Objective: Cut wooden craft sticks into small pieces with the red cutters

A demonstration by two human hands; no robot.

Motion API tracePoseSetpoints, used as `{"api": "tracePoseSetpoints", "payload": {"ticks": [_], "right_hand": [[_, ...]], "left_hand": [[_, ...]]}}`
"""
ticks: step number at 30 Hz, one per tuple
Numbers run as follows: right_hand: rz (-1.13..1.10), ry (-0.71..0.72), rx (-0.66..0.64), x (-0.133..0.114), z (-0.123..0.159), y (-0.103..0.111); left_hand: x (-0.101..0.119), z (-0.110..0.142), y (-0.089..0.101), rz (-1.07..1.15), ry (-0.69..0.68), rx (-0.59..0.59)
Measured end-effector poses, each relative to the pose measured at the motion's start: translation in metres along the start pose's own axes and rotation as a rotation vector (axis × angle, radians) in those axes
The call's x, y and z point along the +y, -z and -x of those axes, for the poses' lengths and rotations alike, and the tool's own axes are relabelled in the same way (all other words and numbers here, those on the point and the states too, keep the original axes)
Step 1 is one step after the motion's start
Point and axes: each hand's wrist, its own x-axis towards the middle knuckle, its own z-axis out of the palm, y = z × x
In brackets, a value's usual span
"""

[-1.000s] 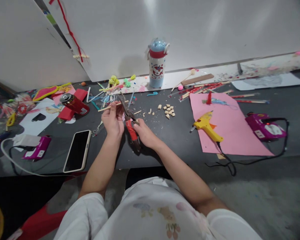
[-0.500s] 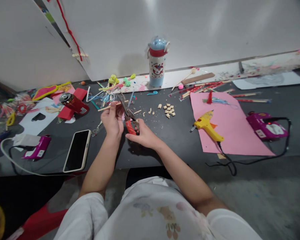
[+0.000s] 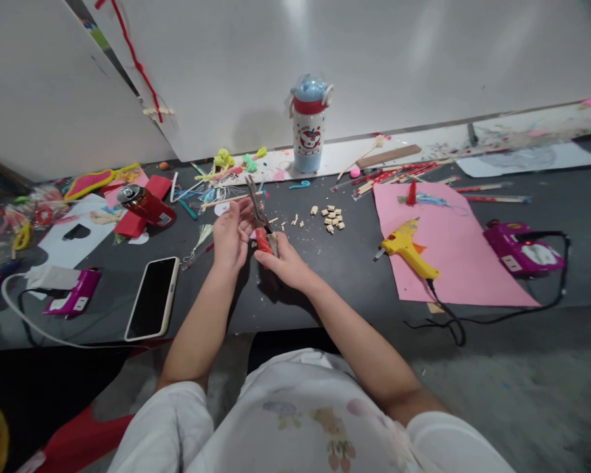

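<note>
My right hand (image 3: 282, 261) is closed round the red handles of a pair of cutters (image 3: 260, 217), whose dark blades point away from me and look closed. My left hand (image 3: 230, 234) sits just left of the blades with its fingers curled toward them; what it pinches, if anything, is hidden. A thin wooden stick (image 3: 229, 199) lies on the dark table (image 3: 345, 263) just beyond my left fingers. A cluster of small cut wooden pieces (image 3: 331, 218) lies to the right of the cutters.
A phone (image 3: 152, 297) lies left of my arms, with a red can (image 3: 146, 204) and craft scraps behind it. A yellow glue gun (image 3: 408, 248) rests on pink paper (image 3: 448, 249). A blue-lidded bottle (image 3: 308, 124) stands by the white wall. A purple device (image 3: 521, 251) sits far right.
The cutter handles have been squeezed together and the blades have closed. The long stick has left my left hand's grip and now lies beyond it. Both hands shifted slightly right.
</note>
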Motion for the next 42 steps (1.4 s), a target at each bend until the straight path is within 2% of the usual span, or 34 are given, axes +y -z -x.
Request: {"api": "tracePoseSetpoints", "payload": {"ticks": [4, 7, 12, 19, 23, 27, 31, 33, 42], "right_hand": [[-0.070, -0.054, 0.053, -0.002, -0.004, 0.002], [-0.084, -0.034, 0.065, -0.002, -0.006, 0.004], [-0.059, -0.049, 0.041, -0.007, -0.003, 0.007], [0.039, -0.100, 0.068, -0.009, 0.001, 0.010], [0.101, -0.095, 0.041, -0.007, 0.002, 0.012], [0.136, -0.098, 0.056, -0.004, 0.002, 0.012], [0.140, -0.066, 0.068, 0.000, 0.001, 0.012], [0.148, -0.068, 0.078, 0.002, 0.001, 0.011], [0.201, -0.088, 0.101, -0.001, 0.002, 0.009]], "left_hand": [[0.007, 0.013, -0.006, -0.144, 0.167, -0.328], [0.008, 0.018, -0.006, -0.222, 0.203, -0.434], [0.005, 0.016, -0.003, -0.205, 0.206, -0.404], [0.003, 0.013, -0.001, -0.240, 0.160, -0.414], [0.003, 0.012, 0.002, -0.268, 0.146, -0.432], [0.005, 0.011, 0.005, -0.301, 0.139, -0.507], [0.008, 0.011, 0.006, -0.377, 0.224, -0.640], [0.009, 0.010, 0.006, -0.432, 0.255, -0.663], [0.010, 0.010, 0.001, -0.492, 0.222, -0.598]]}}
